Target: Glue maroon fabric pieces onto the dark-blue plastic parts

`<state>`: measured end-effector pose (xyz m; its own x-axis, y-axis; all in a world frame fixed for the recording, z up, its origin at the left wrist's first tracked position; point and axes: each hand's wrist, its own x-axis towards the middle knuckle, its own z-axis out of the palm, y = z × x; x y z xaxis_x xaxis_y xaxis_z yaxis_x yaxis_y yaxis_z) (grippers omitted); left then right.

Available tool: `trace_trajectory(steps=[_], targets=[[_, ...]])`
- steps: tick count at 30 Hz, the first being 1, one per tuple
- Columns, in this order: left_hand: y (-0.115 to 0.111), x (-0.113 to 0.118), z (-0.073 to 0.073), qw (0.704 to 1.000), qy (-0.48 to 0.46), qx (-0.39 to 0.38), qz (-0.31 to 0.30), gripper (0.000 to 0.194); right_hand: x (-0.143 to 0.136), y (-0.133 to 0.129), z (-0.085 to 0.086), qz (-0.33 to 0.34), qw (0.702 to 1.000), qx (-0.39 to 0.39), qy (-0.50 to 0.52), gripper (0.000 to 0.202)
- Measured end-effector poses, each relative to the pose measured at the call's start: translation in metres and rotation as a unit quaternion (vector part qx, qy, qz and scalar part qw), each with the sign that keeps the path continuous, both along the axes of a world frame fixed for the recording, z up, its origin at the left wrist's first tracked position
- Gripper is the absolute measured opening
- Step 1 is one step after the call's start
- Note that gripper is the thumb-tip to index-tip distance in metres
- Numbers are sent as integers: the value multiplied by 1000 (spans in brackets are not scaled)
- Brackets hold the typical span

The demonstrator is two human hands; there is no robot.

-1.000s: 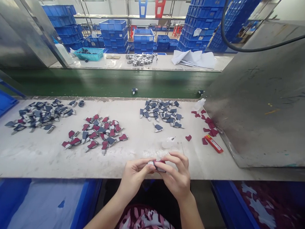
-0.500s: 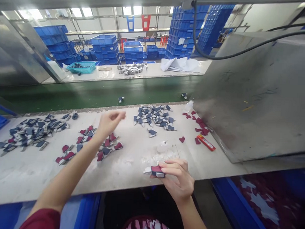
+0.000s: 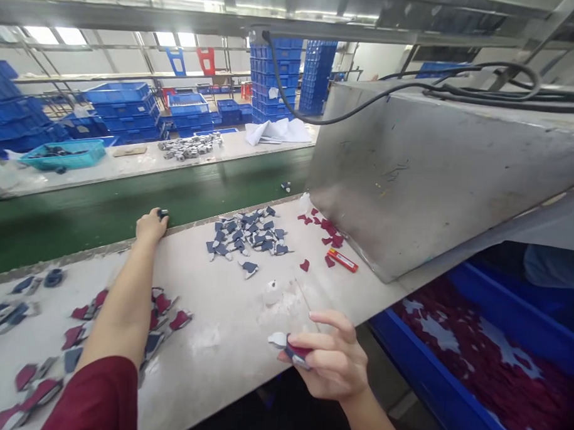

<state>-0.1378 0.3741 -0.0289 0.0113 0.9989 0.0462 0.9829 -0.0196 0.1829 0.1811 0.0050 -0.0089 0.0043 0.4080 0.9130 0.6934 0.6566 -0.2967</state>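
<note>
My left hand [image 3: 151, 226] is stretched out to the near edge of the green conveyor belt [image 3: 207, 193], its fingers closed on a small dark blue and grey piece [image 3: 162, 214]. My right hand [image 3: 336, 358] is above the front edge of the white table [image 3: 231, 320], holding a red and blue piece with a white tip [image 3: 277, 340]. A thin stick [image 3: 303, 296] rises from near the right fingers. Several blue and grey pieces [image 3: 249, 232] lie in a pile between the hands. Red-topped pieces [image 3: 180, 320] lie around my left forearm, which partly hides them.
Small red patches [image 3: 331, 229] and a red-orange packet [image 3: 342, 260] lie beside a large metal box [image 3: 411, 175]. At the lower right is a blue bin [image 3: 432, 358] of red scraps. Another blue piece [image 3: 285, 187] is on the belt.
The view has swung to the right. My left hand has moved from above the table to the belt edge and closed on a piece there. My right hand keeps its piece, now tilted.
</note>
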Motion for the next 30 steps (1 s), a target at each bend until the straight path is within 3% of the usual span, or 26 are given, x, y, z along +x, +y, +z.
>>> trace_trajectory(steps=[3,5,9,15,20,25,30], targets=[[3,-3,1,998,-2,32,58,48,-2,2,-1,-11,1000,-10,12,25],[0,0,4,998,-10,47,51,45,-3,2,-3,-23,1000,-16,15,22],[-18,23,9,996,-49,57,-40,44,-5,3,-7,-45,999,-3,-6,15],[-63,70,14,968,-113,-3,-224,39,-8,5,-8,-53,998,9,17,18],[-83,103,29,944,-131,63,-295,41,-10,5,-6,-32,998,-6,45,20],[-66,138,38,941,-55,70,-327,38,-7,4,-6,-18,997,-20,68,16],[-12,176,31,959,-13,69,-276,35,5,4,-11,-10,988,-22,155,12]])
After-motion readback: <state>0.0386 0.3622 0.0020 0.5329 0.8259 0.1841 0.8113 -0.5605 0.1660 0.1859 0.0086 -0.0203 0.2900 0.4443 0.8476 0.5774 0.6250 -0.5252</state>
